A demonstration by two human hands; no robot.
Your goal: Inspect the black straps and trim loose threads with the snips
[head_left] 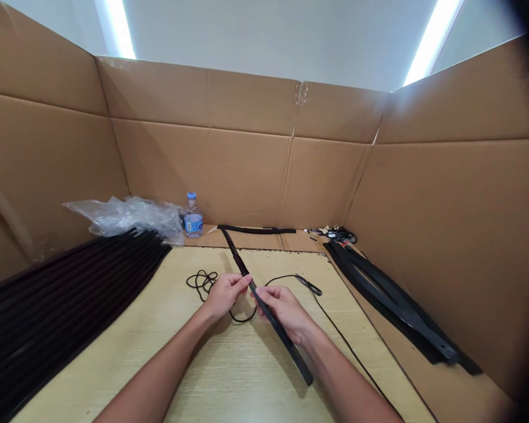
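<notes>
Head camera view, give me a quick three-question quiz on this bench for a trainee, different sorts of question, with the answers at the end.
1. Multiple choice: what do the left hand and the right hand both hold?
A. a clear plastic bag
B. a long black strip
C. the black-handled tool

2. True or false: the blue-capped bottle stands upright.

3. Fill in the blank: the wide bundle of black strips lies on the person's ____ side.

Key: 1, B; 2, true; 3, left.
</notes>
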